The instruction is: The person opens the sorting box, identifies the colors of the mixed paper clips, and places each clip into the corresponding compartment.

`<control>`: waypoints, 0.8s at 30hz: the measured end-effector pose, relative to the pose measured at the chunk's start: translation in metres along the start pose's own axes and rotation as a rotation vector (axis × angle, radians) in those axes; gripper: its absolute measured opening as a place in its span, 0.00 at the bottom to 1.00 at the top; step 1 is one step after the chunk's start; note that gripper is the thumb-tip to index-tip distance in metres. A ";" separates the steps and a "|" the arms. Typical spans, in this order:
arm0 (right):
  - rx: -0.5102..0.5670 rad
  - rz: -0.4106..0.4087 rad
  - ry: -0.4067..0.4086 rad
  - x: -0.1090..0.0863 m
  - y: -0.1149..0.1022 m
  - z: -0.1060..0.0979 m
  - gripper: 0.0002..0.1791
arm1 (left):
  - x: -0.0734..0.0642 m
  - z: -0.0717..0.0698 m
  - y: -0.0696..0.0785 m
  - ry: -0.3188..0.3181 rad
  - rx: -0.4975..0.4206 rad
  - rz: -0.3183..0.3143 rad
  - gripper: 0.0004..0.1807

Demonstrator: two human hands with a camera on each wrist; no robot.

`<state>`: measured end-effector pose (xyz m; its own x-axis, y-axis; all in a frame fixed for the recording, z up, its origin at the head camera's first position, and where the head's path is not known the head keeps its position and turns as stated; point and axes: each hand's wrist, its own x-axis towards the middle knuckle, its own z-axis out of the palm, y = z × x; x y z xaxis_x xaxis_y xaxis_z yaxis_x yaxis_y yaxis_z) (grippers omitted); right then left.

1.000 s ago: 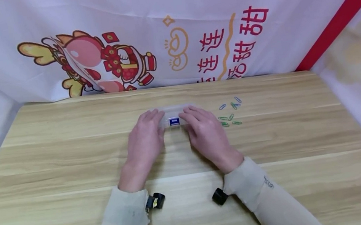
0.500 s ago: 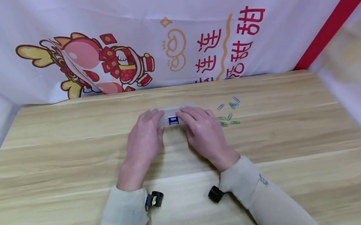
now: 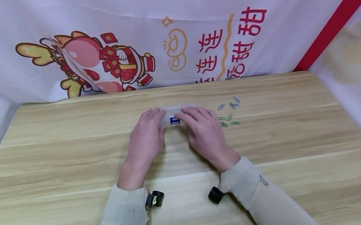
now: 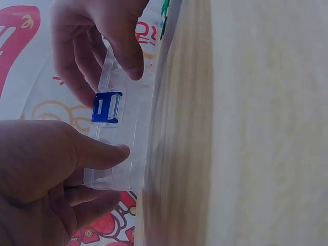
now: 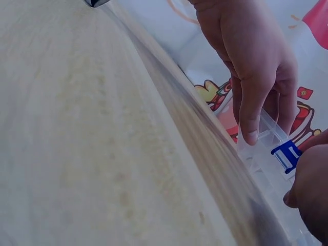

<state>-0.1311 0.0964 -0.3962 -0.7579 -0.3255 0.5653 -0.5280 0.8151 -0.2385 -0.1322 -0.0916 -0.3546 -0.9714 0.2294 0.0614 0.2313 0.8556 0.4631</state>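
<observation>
A clear plastic compartment box (image 4: 137, 123) with a blue latch (image 3: 174, 120) on its front side sits on the table between both hands. My left hand (image 3: 145, 136) grips its left end, with the thumb pressed on the front and the fingers over the top and far side. At the other end, my right hand (image 3: 205, 130) holds the box, its thumb also on the front wall. The right index fingertip lies right at the latch and covers part of it in the head view. In the right wrist view the latch (image 5: 286, 156) appears beside the right fingers. The lid looks down.
Several green paper clips (image 3: 230, 117) and blue paper clips (image 3: 221, 106) lie loose to the right of the right hand. The wooden table (image 3: 68, 151) runs back to a printed white cloth (image 3: 137, 3) hanging behind it.
My right hand has shifted slightly left, bringing its index fingertip from beside the blue latch to over its right edge. The left hand keeps its hold, and the box has hardly moved.
</observation>
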 end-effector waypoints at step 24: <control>0.266 0.094 0.035 0.005 0.008 0.000 0.21 | -0.001 -0.002 -0.002 -0.003 -0.037 -0.010 0.28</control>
<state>-0.1387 0.1012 -0.3950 -0.7969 -0.2338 0.5571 -0.5418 0.6846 -0.4877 -0.1316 -0.0948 -0.3539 -0.9734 0.2224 0.0543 0.2196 0.8402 0.4958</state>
